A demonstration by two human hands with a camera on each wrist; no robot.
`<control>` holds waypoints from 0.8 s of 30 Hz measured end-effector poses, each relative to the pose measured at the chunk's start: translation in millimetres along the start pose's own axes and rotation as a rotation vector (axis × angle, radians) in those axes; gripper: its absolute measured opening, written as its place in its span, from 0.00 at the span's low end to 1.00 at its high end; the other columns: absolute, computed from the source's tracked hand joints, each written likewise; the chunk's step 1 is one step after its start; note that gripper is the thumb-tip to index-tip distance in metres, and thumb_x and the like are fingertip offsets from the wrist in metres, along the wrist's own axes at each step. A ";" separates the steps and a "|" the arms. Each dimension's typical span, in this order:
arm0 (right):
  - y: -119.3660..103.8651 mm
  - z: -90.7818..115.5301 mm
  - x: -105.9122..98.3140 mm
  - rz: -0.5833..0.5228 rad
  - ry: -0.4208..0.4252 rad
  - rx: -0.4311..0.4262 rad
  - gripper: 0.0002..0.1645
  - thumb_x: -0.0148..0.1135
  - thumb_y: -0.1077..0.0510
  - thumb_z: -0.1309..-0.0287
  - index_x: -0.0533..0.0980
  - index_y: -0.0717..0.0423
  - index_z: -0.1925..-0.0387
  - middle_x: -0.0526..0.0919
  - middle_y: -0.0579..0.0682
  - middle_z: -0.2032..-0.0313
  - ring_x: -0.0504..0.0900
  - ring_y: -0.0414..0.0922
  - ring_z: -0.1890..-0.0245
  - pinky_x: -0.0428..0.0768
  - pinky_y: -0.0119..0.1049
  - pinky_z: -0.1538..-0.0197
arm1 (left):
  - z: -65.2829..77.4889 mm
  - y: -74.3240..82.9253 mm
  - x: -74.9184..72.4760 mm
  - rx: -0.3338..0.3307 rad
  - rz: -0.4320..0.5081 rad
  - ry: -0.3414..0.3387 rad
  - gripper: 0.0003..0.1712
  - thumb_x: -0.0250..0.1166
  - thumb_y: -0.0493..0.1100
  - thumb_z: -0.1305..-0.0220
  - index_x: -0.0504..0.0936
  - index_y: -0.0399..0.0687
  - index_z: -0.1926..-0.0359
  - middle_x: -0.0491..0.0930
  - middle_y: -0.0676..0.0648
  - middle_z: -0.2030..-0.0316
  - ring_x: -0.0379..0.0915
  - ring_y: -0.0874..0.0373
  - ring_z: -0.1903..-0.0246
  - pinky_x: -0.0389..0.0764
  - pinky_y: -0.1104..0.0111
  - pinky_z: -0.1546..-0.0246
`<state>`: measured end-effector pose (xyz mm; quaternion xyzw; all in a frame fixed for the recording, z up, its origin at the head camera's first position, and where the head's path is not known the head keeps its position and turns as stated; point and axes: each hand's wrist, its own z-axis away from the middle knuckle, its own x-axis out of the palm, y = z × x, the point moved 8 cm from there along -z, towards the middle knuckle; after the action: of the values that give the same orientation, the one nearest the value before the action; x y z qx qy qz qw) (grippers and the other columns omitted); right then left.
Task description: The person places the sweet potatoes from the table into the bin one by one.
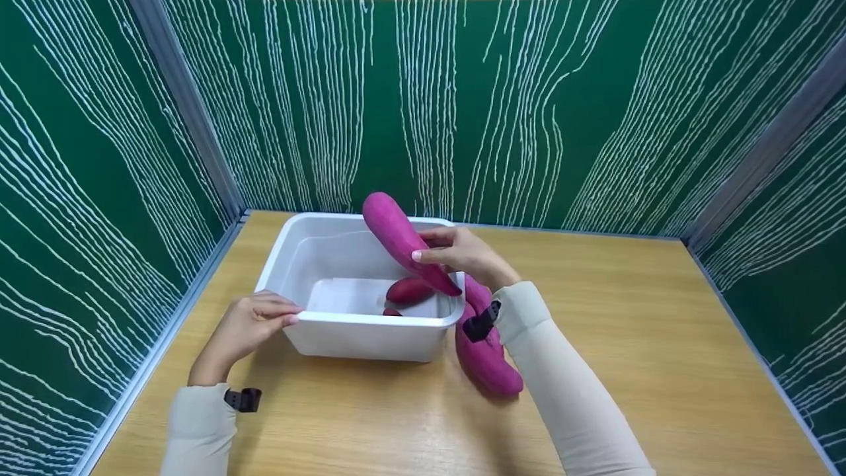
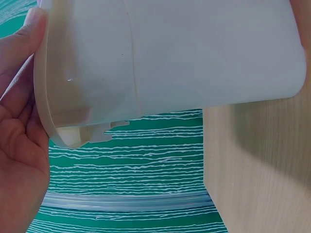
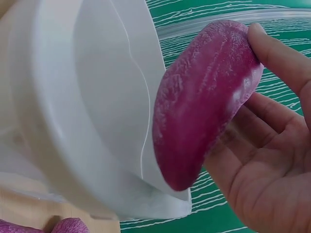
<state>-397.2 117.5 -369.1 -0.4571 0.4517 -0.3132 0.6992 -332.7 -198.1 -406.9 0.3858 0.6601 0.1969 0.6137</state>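
My right hand [image 1: 468, 256] holds a long magenta sweet potato [image 1: 395, 230] between thumb and fingers, tilted over the right side of a white plastic bin [image 1: 363, 339]. In the right wrist view this sweet potato [image 3: 209, 102] shows rough patches on its skin and lies beside the bin's rim. The left hand [image 1: 248, 327] pinches the bin's near-left rim, thumb on one side and fingers on the other. Inside the bin lies a dark red sweet potato [image 1: 410, 291], with a smaller red piece [image 1: 391, 312] partly hidden by the near wall.
More magenta sweet potatoes [image 1: 488, 370] lie on the wooden table [image 1: 628, 344] right of the bin, partly covered by the right wrist. Green walls [image 1: 502, 119] with white wavy lines and metal edge strips [image 1: 192, 99] enclose the table at the back and sides.
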 end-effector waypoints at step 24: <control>-5.1 4.7 5.1 -0.054 -0.031 -0.062 0.34 0.71 0.48 0.47 0.73 0.46 0.39 0.78 0.47 0.41 0.77 0.50 0.41 0.79 0.44 0.42 | 0.8 4.8 -2.1 0.060 -0.006 0.017 0.11 0.72 0.40 0.46 0.89 0.46 0.60 0.87 0.47 0.62 0.79 0.51 0.56 0.78 0.51 0.46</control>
<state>-391.0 112.9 -365.3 -0.4955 0.4378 -0.3108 0.6828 -330.8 -196.9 -402.1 0.4002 0.6722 0.1784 0.5967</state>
